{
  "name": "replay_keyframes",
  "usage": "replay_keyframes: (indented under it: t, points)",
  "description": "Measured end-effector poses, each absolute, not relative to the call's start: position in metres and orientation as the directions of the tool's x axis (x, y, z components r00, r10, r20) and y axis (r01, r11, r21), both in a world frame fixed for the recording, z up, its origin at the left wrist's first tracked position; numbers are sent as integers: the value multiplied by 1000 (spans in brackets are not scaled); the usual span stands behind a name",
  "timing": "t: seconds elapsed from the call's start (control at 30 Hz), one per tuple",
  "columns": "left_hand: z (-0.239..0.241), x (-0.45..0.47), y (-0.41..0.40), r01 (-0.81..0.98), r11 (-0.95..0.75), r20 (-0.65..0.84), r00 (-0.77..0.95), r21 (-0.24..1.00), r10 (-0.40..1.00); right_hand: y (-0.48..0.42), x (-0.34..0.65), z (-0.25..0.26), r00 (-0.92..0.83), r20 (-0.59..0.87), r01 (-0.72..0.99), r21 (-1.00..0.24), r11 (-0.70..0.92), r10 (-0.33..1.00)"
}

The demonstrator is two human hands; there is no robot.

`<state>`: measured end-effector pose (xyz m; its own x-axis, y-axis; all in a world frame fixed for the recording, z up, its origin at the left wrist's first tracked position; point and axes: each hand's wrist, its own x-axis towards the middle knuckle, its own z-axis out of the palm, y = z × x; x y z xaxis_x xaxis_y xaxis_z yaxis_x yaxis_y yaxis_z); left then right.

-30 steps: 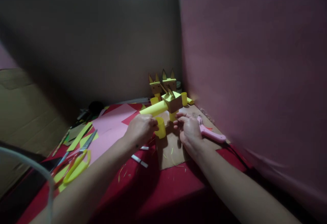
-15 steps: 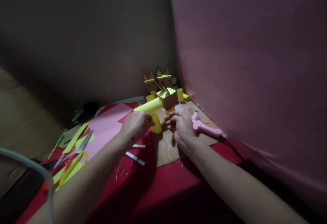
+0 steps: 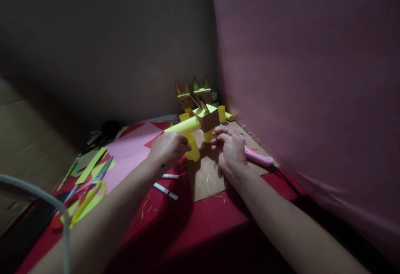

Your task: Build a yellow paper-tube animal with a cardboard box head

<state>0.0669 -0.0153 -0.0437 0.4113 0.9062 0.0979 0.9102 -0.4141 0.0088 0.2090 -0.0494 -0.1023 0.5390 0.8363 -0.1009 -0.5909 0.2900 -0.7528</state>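
My left hand (image 3: 170, 149) pinches the rim of a short yellow paper tube (image 3: 193, 150), held above a piece of cardboard (image 3: 208, 178). To the right, my right hand (image 3: 230, 151) has loosely curled fingers set apart, and I see nothing in them. Just beyond the hands, a cardboard box head (image 3: 208, 118) with a yellow top and pointed ears is joined to a long yellow paper tube (image 3: 184, 127). A pink glue gun (image 3: 259, 157) lies beside my right hand, partly hidden by it.
Two similar eared figures (image 3: 202, 95) stand at the back corner near another yellow tube (image 3: 221, 114). Scissors (image 3: 103, 172), pink paper (image 3: 131, 153) and yellow strips lie left. White sticks (image 3: 165, 190) rest on the red cloth (image 3: 200, 220). A pink wall rises right.
My right hand has shifted slightly right, away from the yellow tube. My left hand keeps hold of the tube, and the view has tilted a little.
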Motion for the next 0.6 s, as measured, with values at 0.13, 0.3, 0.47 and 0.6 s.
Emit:
replay_keyframes:
  t: [0.13, 0.3, 0.47, 0.6]
  points:
    - [-34, 58, -19, 893, -423, 75, 416, 153, 906, -52, 204, -107, 423, -13, -521, -822, 231, 906]
    - [-28, 35, -25, 705, -275, -5, 367, 654, 930, -68, 193, -107, 129, 433, 116, -900, 421, 892]
    - [-38, 9, -31, 398, -40, -71, 261, 916, 963, -80, 186, -113, 147, 599, 224, -795, 563, 787]
    - [-51, -7, -28, 179, 51, -98, 266, 983, 959, -81, 185, -118, 180, 656, 258, -751, 608, 733]
